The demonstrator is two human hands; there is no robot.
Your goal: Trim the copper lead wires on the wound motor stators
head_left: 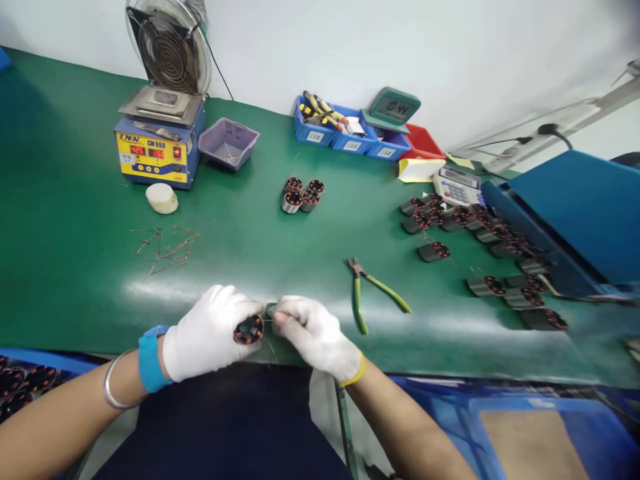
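Both my hands wear white gloves and meet at the front edge of the green mat (75, 253). My left hand (207, 333) is closed round a small motor stator (249, 329) with copper windings, its open end facing me. Right beside it, my right hand (313, 333) pinches thin wire leads coming off the stator, fingers pressed together. A blue strap and a metal bangle sit on my left wrist.
Green-handled cutters (367, 290) lie right of my hands. Several stators (301, 193) stand mid-mat and many more (480, 247) lie at the right by a blue tray (575, 213). A solder pot unit (157, 143), grey tray (227, 141), copper wire scraps (167, 248), blue bins (350, 130), calculator (457, 187).
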